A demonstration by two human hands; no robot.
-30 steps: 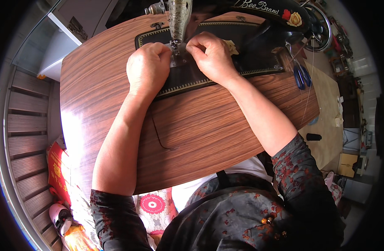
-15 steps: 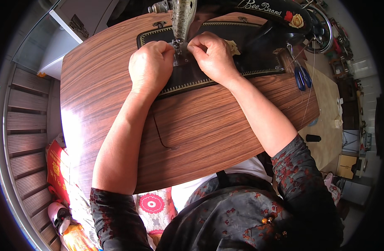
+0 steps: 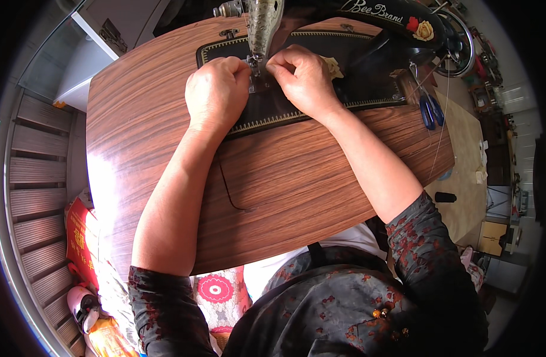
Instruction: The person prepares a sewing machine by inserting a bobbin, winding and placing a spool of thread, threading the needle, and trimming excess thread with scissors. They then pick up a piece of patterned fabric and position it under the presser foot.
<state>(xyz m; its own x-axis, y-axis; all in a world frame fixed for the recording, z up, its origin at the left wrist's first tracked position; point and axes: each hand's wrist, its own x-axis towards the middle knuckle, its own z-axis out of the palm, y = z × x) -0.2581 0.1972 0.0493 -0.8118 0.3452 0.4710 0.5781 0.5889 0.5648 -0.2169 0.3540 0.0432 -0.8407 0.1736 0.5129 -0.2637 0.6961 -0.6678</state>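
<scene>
Head: hands (image 3: pixel 217 93) (both) beside presser foot (image 3: pixel 254 63)

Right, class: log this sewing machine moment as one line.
left hand: curled, left of presser foot | right hand: pinched, right of it | grip contents: unclear | blue-handled scissors: near tabletop right edge
</scene>
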